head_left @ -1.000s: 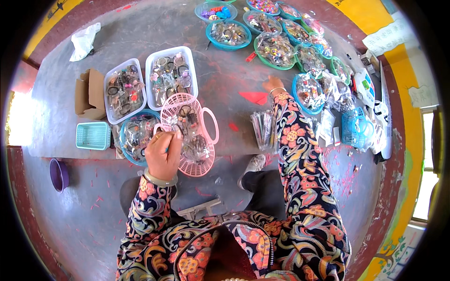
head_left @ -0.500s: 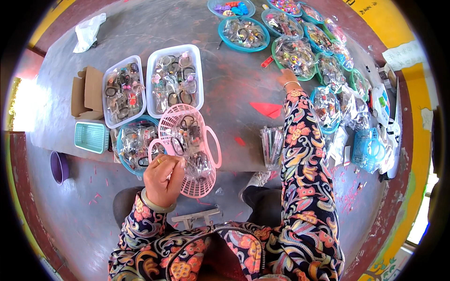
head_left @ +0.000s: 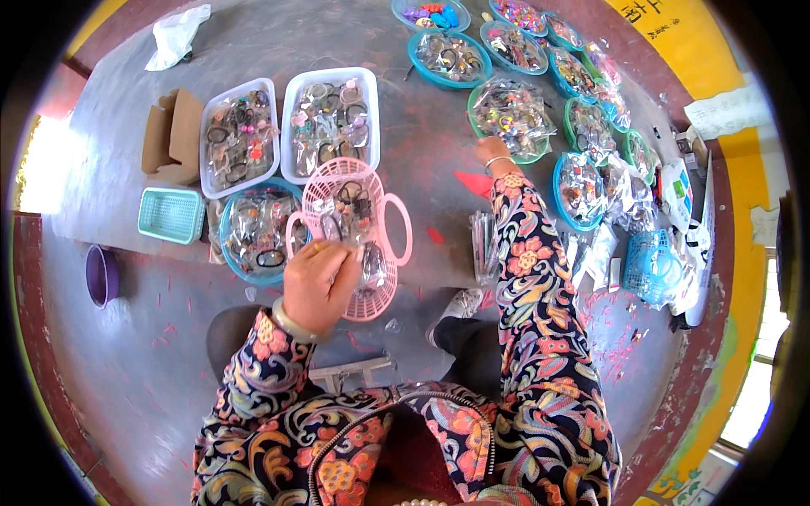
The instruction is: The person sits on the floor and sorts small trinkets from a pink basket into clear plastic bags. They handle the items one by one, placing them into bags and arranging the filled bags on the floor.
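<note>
My left hand (head_left: pixel 321 285) is closed in a pinch over the near part of a pink basket (head_left: pixel 384 297). What its fingertips hold, if anything, is too small to make out. Inside the basket lie clear packets of dark hair ties (head_left: pixel 353 201). My right arm stretches forward, and my right hand (head_left: pixel 496 153) grips the near left rim of a green basin (head_left: pixel 531 157), its fingers partly hidden. Clear packets with colourful small pieces (head_left: pixel 510 110) heap up in that basin.
Two white trays (head_left: pixel 377 126) of packaged hair ties stand left, beside a cardboard box (head_left: pixel 173 139) and a turquoise basket (head_left: pixel 171 216). A blue basin (head_left: pixel 228 253) sits by the pink basket. Several filled basins crowd the right. Pens in clear wrapping (head_left: pixel 483 246) lie near my right forearm.
My right hand has drawn the green basin left and nearer; it now covers the spot where a red tag lay. My left hand has shifted slightly forward over the pink basket, still pinched.
</note>
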`<state>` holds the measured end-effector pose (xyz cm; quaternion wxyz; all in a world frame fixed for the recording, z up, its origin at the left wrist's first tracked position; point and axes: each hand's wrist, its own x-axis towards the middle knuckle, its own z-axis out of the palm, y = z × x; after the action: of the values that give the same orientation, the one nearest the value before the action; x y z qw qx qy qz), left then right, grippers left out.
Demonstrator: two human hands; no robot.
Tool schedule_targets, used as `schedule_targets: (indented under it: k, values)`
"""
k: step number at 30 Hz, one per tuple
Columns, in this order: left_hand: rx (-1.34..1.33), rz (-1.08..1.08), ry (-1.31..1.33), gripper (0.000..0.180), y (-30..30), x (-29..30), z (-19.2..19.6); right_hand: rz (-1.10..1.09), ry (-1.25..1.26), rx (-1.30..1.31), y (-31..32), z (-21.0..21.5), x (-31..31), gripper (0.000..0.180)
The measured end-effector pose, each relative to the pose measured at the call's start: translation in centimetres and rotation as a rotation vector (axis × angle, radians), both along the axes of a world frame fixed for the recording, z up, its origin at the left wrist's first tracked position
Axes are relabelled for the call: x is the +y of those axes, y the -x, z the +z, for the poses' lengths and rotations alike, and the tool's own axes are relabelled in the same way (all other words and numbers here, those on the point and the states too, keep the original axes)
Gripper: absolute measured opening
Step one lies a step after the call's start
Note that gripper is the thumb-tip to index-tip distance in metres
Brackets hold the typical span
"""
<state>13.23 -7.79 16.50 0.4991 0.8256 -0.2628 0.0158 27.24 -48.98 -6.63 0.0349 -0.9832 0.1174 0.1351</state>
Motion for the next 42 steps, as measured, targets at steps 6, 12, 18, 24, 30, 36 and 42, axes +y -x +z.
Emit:
schedule_targets:
  k: [6,12,18,24,30,36,42]
  values:
    - [-0.133,0.013,-0.020,0.010,0.4,1.2,-0.9,0.185,-0.166,-0.093,5.2,2.5,10.9,0.032]
    - [-0.183,-0.015,-0.009,0.020,1.0,2.0,-1.2,0.243,-0.237,-0.189,13.0,-0.3,15.6,0.027]
    - [-0.188,-0.002,-0.058,0.026,1.7,3.2,-1.5,0.357,-0.169,0.099,18.0,0.8,16.5,0.029]
    - [-0.161,0.011,-0.092,0.026,2.1,4.4,-1.8,0.309,-0.035,0.283,21.5,1.8,17.7,0.029]
    - [-0.156,0.031,-0.093,0.028,2.3,5.0,-2.4,0.353,-0.036,0.421,24.5,3.5,19.6,0.028]
    - [-0.154,0.025,-0.047,0.029,2.5,4.8,-2.9,0.332,-0.059,0.483,27.2,4.5,20.3,0.027]
    - [-0.093,0.024,-0.154,0.026,2.9,4.6,-3.1,0.301,-0.106,0.459,29.4,4.5,19.9,0.026]
